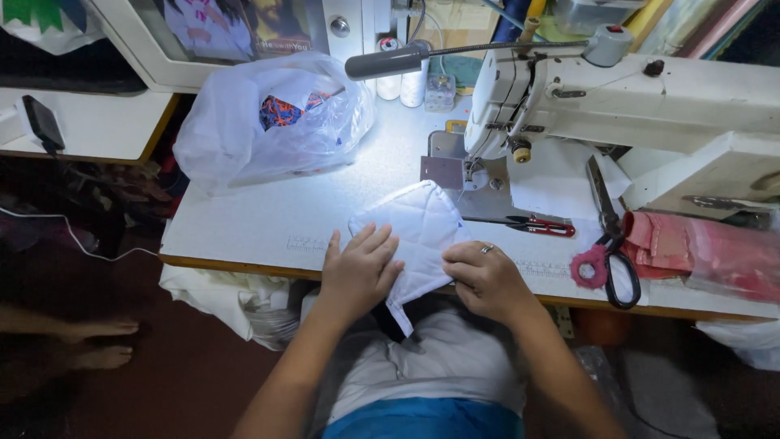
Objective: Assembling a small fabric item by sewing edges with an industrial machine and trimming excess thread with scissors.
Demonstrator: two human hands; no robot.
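A white quilted fabric piece [418, 223] lies on the white sewing table [268, 215], its near corner hanging over the front edge. My left hand [357, 272] rests flat on its left side with fingers spread. At its right edge, my right hand [483, 276], wearing a ring, curls its fingers and pinches the fabric. Just beyond the piece stands the white sewing machine [617, 97], with its needle area [475, 167] near the fabric's far tip.
Large scissors with a pink-wrapped handle [605, 244] and red thread snips [540, 226] lie to the right. Pink fabric [707, 248] sits at the far right. A clear plastic bag with cloth [272, 118] occupies the table's left. Another person's bare feet [97, 341] are on the floor at left.
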